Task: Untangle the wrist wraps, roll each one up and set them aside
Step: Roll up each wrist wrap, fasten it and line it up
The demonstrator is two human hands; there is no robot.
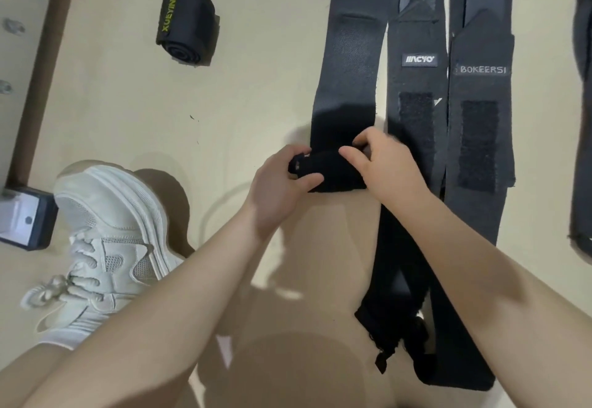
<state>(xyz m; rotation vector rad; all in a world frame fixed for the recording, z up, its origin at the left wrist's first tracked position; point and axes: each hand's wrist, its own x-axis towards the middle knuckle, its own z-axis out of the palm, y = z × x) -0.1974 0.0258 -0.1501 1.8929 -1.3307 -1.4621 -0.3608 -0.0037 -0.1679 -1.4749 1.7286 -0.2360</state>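
We hold the black wrap (pixel 347 87) on the floor (pixel 243 87). Our left hand (pixel 282 180) and right hand (pixel 384 164) curl fingers around its rolled end (pixel 333 174).

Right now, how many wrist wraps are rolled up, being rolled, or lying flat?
Rolled up: 1, the XUEYING wrap
Being rolled: 1, the plain wrap, gripped by the left hand and right hand
Flat: 2, the label wrap and BOKEERSI wrap
Total: 4, besides a cropped strap at the right edge
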